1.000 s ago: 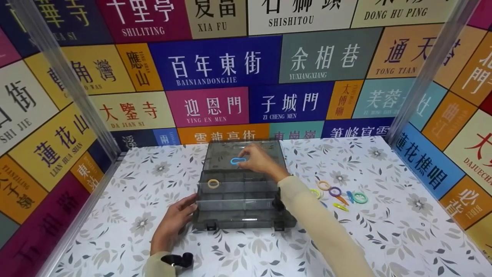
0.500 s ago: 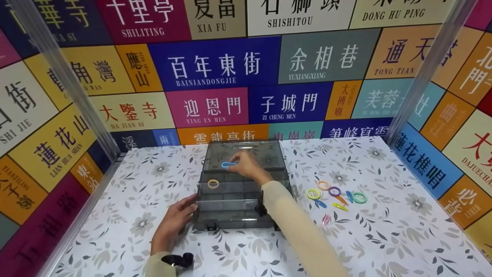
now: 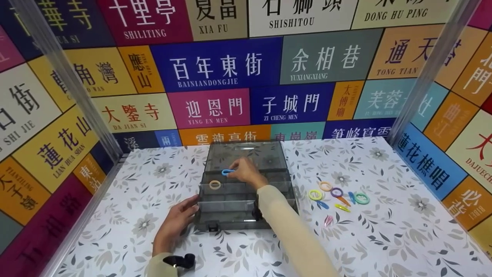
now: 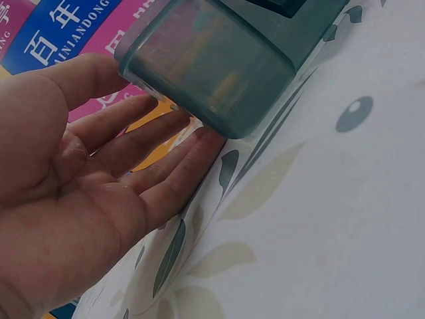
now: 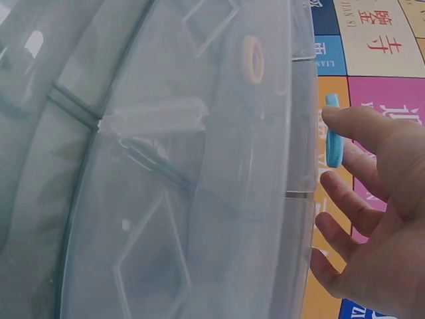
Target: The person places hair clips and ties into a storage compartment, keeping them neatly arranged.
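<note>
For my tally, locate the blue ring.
Head view: the right hand pinches the blue ring over the left half of the box, near the beige ring.

Landmark: blue BAINIANDONGJIE sign (image 3: 217, 63) on back wall, white characters. Grey YUXIANGXIANG sign (image 3: 330, 57) touching its right edge; narrow orange YING SHAN sign (image 3: 138, 69) touching its left. Tan XIA FU sign (image 3: 219, 19) directly above it, magenta SHILITING sign (image 3: 150, 19) above-left. Pink YING EN MEN sign (image 3: 209, 107) right under it, dark blue ZI CHENG MEN sign (image 3: 292, 102) below-right. Clear left post (image 3: 71, 79) and right post (image 3: 426, 77) well apart from it, either side. White leaf-print tablecloth (image 3: 384, 238) lower down, in front of it.
</note>
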`<state>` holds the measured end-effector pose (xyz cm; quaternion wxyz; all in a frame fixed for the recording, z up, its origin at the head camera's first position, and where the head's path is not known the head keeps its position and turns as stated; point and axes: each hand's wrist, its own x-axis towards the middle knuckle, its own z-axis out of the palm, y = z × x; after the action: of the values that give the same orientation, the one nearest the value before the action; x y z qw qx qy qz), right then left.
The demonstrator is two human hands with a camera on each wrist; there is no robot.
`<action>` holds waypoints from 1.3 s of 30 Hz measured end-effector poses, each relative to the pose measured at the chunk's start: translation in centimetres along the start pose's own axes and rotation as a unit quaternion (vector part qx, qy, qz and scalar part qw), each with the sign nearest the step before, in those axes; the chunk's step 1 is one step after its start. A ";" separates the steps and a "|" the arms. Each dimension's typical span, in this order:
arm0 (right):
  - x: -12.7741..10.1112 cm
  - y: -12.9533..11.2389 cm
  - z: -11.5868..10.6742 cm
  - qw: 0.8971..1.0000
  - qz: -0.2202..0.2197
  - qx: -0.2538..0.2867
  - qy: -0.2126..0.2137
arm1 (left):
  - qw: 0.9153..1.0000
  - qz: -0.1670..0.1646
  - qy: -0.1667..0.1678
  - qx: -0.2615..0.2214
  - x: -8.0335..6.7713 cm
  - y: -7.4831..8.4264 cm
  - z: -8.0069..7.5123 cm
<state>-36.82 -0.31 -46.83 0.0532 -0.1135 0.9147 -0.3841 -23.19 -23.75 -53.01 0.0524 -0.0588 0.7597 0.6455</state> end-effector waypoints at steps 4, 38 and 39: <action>-0.1 -0.1 0.3 1.000 0.004 -0.019 -0.011 | 1.000 -0.006 0.004 0.000 0.0 0.0 0.0; -0.3 -0.1 -0.4 0.996 -0.037 -0.055 -0.055 | 1.000 -0.004 -0.004 -0.014 0.0 0.1 0.0; -0.3 -0.1 -0.6 0.996 -0.039 -0.051 -0.059 | 1.000 -0.004 -0.004 -0.013 -0.1 0.1 0.0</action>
<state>-36.65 0.11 -46.27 0.0863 -0.1740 0.9234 -0.3310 -23.15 -23.76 -52.92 0.0570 -0.0603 0.7507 0.6554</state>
